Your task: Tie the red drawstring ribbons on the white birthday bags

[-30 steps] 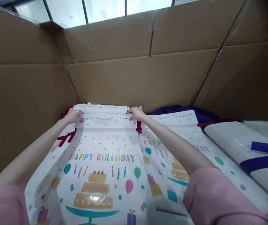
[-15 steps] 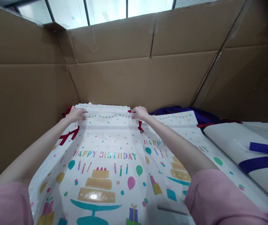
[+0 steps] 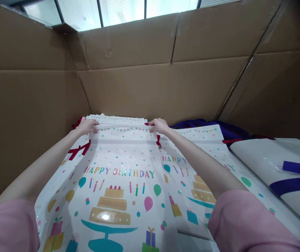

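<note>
A white "HAPPY BIRTHDAY" gift bag [image 3: 118, 164] printed with a cake, candles and balloons lies flat on a stack inside a big cardboard box [image 3: 144, 84]. My left hand [image 3: 86, 126] is closed on the bag's far top-left corner, beside a red ribbon [image 3: 79, 149]. My right hand [image 3: 158, 125] grips the far top-right corner, above another bit of red ribbon [image 3: 158, 140]. Both arms reach forward in pink sleeves.
A second stack of the same birthday bags [image 3: 194, 175] lies to the right. Further right are plain white bags with a blue ribbon [image 3: 291, 182]. Dark blue ribbon [image 3: 205, 123] bunches at the back. Cardboard walls close in on three sides; windows [image 3: 123, 10] show above.
The view has drifted slightly; my hands have shifted a little further away with the bag's top edge, still gripping its corners.
</note>
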The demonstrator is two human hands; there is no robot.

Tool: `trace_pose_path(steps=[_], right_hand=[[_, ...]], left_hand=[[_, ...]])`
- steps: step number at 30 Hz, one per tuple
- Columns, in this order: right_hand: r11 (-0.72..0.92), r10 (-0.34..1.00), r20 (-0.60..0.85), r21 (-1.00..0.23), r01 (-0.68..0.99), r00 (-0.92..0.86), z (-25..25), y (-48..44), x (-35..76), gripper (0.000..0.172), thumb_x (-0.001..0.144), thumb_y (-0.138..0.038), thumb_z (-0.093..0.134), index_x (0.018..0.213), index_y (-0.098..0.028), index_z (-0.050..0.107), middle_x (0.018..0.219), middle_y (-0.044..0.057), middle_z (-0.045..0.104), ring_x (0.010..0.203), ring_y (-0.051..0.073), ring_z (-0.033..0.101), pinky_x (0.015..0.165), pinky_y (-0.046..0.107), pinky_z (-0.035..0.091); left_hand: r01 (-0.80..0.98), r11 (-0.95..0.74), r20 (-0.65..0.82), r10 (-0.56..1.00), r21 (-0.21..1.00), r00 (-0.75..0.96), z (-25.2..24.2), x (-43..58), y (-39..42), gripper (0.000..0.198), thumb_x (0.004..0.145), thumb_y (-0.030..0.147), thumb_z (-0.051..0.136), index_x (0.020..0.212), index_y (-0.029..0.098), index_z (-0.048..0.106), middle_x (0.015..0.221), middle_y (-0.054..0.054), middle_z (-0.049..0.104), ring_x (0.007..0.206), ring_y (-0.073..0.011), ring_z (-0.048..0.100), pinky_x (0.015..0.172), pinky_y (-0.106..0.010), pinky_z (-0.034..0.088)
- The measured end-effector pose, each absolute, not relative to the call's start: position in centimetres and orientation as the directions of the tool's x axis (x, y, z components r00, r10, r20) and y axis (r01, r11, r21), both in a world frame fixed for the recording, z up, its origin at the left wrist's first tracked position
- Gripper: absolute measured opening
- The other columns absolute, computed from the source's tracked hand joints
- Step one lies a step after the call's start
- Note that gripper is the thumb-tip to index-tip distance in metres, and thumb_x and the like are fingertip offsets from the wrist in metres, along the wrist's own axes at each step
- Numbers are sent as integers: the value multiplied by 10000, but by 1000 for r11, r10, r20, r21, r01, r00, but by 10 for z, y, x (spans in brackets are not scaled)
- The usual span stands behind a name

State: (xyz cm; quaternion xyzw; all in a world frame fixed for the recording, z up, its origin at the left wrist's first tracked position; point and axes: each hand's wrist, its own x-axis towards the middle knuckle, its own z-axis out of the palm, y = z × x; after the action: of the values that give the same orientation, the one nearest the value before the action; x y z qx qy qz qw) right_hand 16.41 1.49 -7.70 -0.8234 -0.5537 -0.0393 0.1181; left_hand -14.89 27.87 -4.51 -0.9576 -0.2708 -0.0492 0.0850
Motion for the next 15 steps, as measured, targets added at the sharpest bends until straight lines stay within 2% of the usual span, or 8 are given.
trace_pose_path(steps=[8, 12, 15], right_hand=[[-376, 895, 191, -166, 912, 404, -72, 10, 168, 105, 650, -306, 705, 708, -235, 654, 673, -23, 623, 690, 161, 551, 560, 261, 290], [-384, 891, 193, -162, 909, 411, -68, 9, 166, 190, 632, -317, 729, 792, -244, 658, 789, -16, 655, 742, 165, 558, 558, 254, 290], [-394, 896, 172, -117, 912, 409, -64, 10, 166, 213, 626, -326, 741, 797, -238, 649, 818, -7, 660, 754, 169, 559, 555, 252, 284]], left_hand=[[518, -854, 181, 505, -35, 844, -46, -151, 277, 271, 670, 408, 624, 871, 234, 676, 903, 0, 682, 915, -271, 556, 885, -392, 194], [527, -849, 178, 513, -39, 840, -43, -148, 274, 251, 657, 349, 652, 872, 221, 669, 920, -15, 672, 913, -273, 556, 860, -382, 199], [525, -848, 171, 507, -75, 845, -42, -146, 273, 209, 646, 348, 666, 793, 199, 664, 909, -30, 661, 892, -275, 553, 841, -374, 204]])
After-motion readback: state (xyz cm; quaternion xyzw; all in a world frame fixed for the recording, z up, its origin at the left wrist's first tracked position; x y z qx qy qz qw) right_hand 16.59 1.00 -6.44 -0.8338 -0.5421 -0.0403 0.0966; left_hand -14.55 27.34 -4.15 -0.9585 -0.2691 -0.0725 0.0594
